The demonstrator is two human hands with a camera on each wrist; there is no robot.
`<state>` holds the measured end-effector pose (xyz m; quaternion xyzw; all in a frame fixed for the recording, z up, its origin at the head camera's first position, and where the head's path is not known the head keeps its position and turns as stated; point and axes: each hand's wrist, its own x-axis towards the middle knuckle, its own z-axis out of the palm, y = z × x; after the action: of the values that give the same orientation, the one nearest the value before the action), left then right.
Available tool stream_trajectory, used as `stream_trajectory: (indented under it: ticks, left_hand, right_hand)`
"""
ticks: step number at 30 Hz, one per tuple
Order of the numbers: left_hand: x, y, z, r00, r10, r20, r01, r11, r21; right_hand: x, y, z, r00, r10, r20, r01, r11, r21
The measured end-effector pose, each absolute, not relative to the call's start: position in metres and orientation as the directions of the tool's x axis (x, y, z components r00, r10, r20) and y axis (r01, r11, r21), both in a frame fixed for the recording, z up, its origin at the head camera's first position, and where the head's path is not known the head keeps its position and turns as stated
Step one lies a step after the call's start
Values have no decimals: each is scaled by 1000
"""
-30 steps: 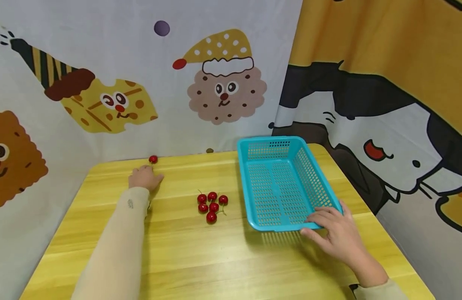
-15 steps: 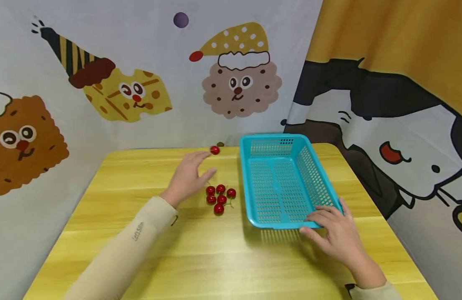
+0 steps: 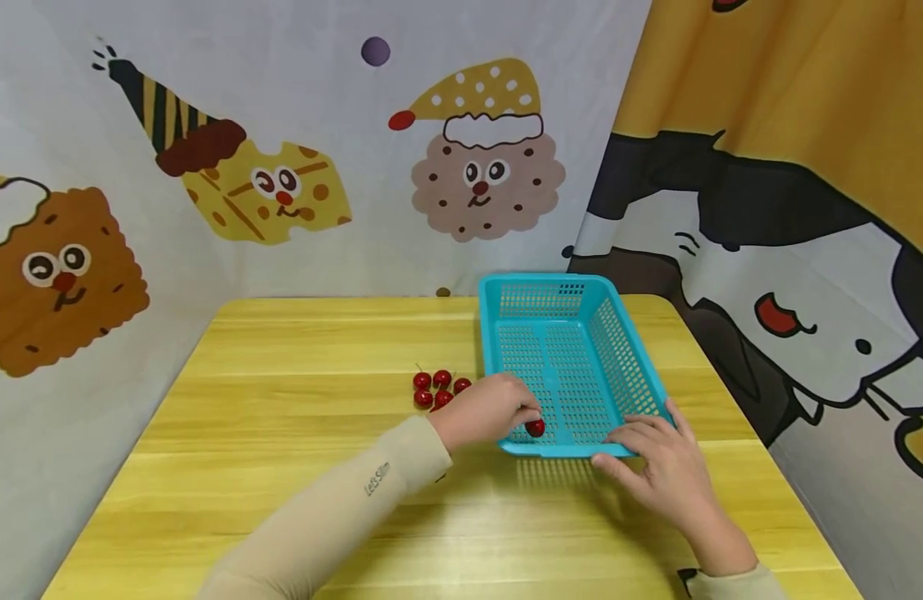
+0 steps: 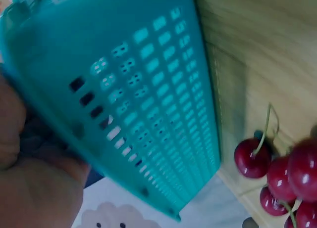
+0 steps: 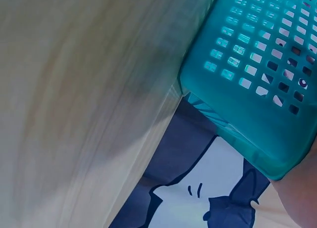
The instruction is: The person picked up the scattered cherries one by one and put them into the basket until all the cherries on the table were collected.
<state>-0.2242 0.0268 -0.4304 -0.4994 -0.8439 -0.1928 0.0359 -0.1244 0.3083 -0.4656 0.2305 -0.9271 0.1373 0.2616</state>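
A blue plastic basket (image 3: 554,375) with a perforated floor and walls stands on the table. Over its near left corner, inside the rim, my left hand (image 3: 487,410) pinches a red cherry (image 3: 535,427) at its fingertips. At the near right corner my right hand (image 3: 659,471) grips the rim, fingers inside and thumb outside. Several cherries with stems (image 3: 442,380) lie bunched left of the basket, partly hidden behind my left hand. In the left wrist view, loose cherries (image 4: 252,159) sit beside the basket wall (image 4: 163,94).
The wooden table (image 3: 318,350) meets a curtain (image 3: 318,267) with cartoon prints at its back edge. A yellow and black-and-white cartoon curtain (image 3: 799,275) hangs along the right side.
My left hand has come from the table's back left, rightward and nearer, into the basket with the single cherry from the back edge. My right hand has stayed on the rim.
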Motion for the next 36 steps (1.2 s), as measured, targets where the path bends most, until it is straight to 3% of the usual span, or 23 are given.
stream_trajectory:
  ticks: [5, 13, 17, 23, 29, 33, 36]
  left_hand:
    - [-226, 35, -439, -524, 827, 203, 840, 463, 284]
    - [-225, 36, -443, -492, 832, 257, 869, 448, 211]
    - [-224, 34, -443, -481, 836, 265, 875, 441, 199]
    - [-222, 30, -443, -507, 821, 263, 860, 458, 226]
    - [-217, 21, -443, -579, 742, 337, 815, 526, 242]
    - [-214, -2, -436, -687, 579, 439, 709, 665, 234]
    - [-212, -25, -442, -780, 438, 448, 579, 776, 251]
  right_hand:
    - [-124, 308, -468, -749, -349, 563, -498, 857, -131]
    - [-119, 307, -466, -758, -350, 550, -493, 859, -133]
    - [-116, 301, -467, -723, -362, 588, -530, 837, -135]
    - [-118, 298, -466, -714, -365, 598, -543, 827, -144]
    - [-119, 299, -469, -738, -349, 577, -523, 836, -164]
    - [-121, 297, -468, -722, -344, 601, -530, 833, -160]
    - [-122, 294, -470, -729, -327, 601, -519, 837, -173]
